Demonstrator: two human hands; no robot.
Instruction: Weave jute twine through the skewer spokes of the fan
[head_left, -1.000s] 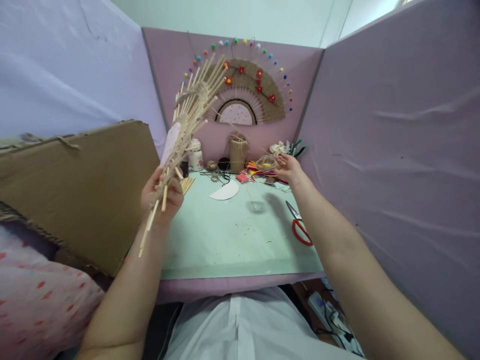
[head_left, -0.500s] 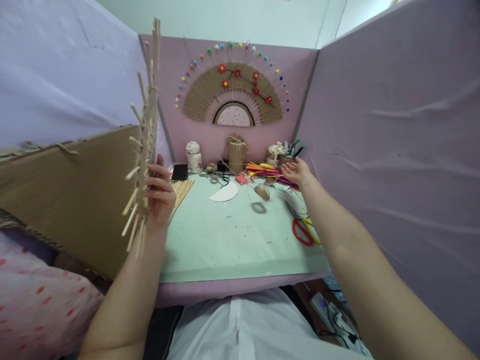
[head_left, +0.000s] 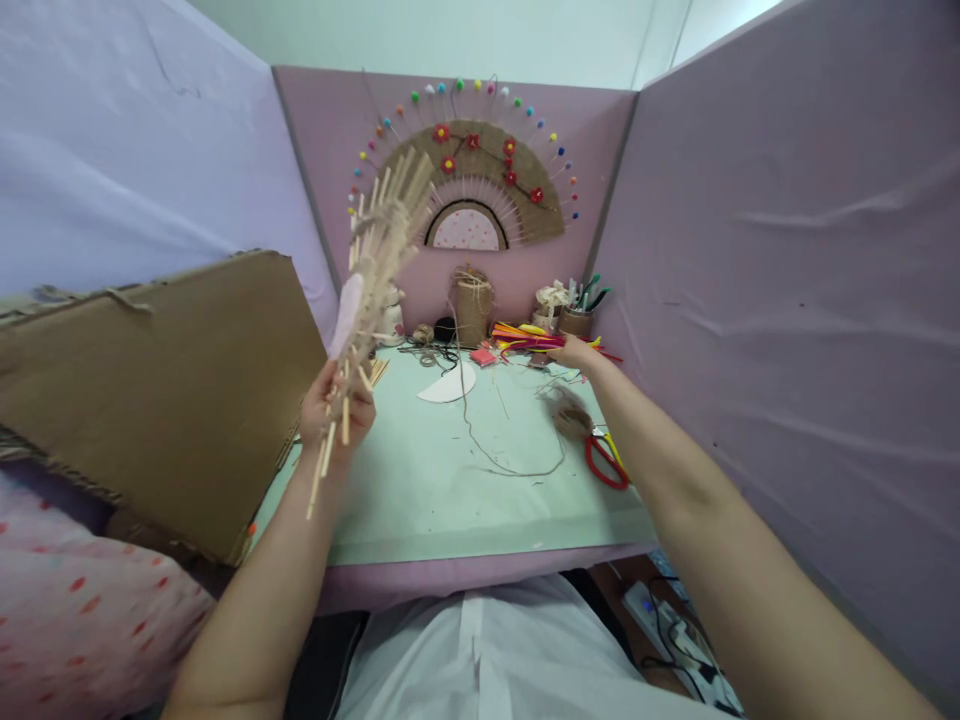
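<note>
Pens stood in a brown pot at one o'clock from our counter's middle, just beside a pale tub topped with cream bits. Toward eleven, a white jar stood partly hidden behind our stick piece; we couldn't see its contents. Our left hand held that piece above the ten o'clock side, grip closed around its lower part. Its long axis leaned, upper tips pointing between twelve and one. Our right hand was at coloured strips toward one; we couldn't tell that grip's state.
</note>
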